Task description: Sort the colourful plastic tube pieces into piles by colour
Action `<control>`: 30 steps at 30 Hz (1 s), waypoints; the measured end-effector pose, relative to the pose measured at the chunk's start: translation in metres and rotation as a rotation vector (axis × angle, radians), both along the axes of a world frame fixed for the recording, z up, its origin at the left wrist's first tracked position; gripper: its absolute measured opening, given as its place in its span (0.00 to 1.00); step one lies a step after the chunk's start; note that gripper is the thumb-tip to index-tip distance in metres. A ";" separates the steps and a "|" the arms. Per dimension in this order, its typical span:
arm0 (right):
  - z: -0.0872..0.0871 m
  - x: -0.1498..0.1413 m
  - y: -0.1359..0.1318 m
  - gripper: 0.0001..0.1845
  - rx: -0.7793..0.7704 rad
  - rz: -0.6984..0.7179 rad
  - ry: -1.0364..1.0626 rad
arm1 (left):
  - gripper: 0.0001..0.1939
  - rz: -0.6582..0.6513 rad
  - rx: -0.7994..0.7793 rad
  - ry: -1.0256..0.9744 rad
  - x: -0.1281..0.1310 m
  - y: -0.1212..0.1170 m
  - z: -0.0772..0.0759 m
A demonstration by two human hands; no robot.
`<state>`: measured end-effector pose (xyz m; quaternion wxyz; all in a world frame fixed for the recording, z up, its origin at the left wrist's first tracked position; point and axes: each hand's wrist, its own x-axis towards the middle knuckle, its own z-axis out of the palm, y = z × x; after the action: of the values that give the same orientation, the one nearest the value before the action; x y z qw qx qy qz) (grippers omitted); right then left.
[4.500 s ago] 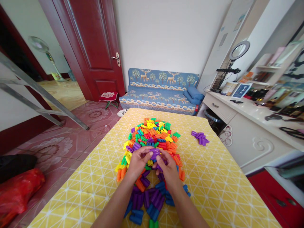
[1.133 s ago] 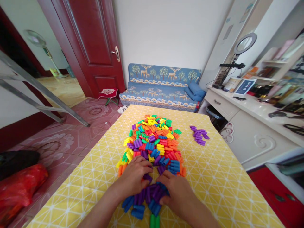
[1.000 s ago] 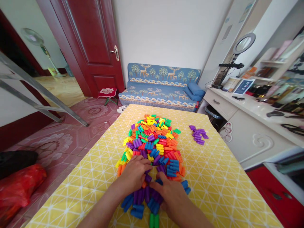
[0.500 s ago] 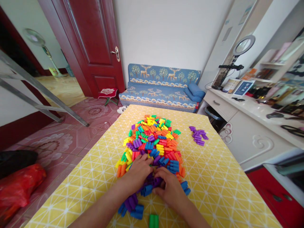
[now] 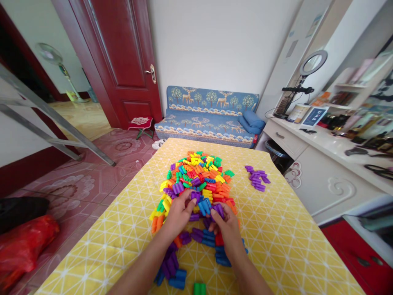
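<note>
My left hand (image 5: pixel 181 207) pinches a purple plastic building block (image 5: pixel 195 196) above the front of a multicoloured pile. Close by, my right hand (image 5: pixel 225 219) has its fingers closed on another purple block (image 5: pixel 218 210). A bright blue block (image 5: pixel 204 206) shows in the gap between the two hands; whether it touches either held block I cannot tell. Under the hands, blue and purple blocks lie loose, among them a dark blue block (image 5: pixel 208 237) and a purple block (image 5: pixel 197 234). The palms and some fingertips are hidden.
The main pile (image 5: pixel 199 168) stretches back along the yellow patterned tablecloth (image 5: pixel 276 233). A small group of purple blocks (image 5: pixel 258 178) lies apart on the right. A green block (image 5: pixel 199 288) is at the front edge. Beyond are a blue sofa (image 5: pixel 208 119) and a white dresser (image 5: pixel 322 172).
Both hands have lifted out of the front of the pile, each now with a purple block. Blue and purple blocks beneath them have shifted and spread apart.
</note>
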<state>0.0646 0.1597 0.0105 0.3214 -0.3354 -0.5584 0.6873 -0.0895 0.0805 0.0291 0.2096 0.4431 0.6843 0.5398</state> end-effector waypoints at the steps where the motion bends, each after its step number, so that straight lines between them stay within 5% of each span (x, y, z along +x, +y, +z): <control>1: 0.002 -0.004 0.000 0.23 -0.013 -0.014 0.020 | 0.14 0.005 0.051 -0.134 0.001 0.004 0.000; 6: 0.008 -0.022 0.003 0.22 -0.021 -0.045 0.031 | 0.23 0.006 0.099 -0.558 0.008 0.019 0.008; 13: 0.004 -0.023 -0.001 0.17 0.052 0.060 -0.048 | 0.26 -0.017 0.053 -0.544 0.009 0.019 0.006; 16: 0.005 -0.016 -0.001 0.16 0.073 0.052 -0.062 | 0.21 0.065 -0.013 -0.374 -0.006 0.017 -0.003; 22: 0.014 0.002 0.007 0.19 0.201 0.035 -0.170 | 0.20 0.095 -0.021 0.340 -0.027 0.010 0.001; 30: 0.031 0.008 0.007 0.09 0.919 0.124 -0.626 | 0.15 0.017 -0.162 0.576 -0.014 -0.002 0.011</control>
<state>0.0725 0.1669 0.0419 0.2126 -0.3153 -0.8880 0.2583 -0.1035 0.0785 0.0398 0.0371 0.5541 0.7601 0.3374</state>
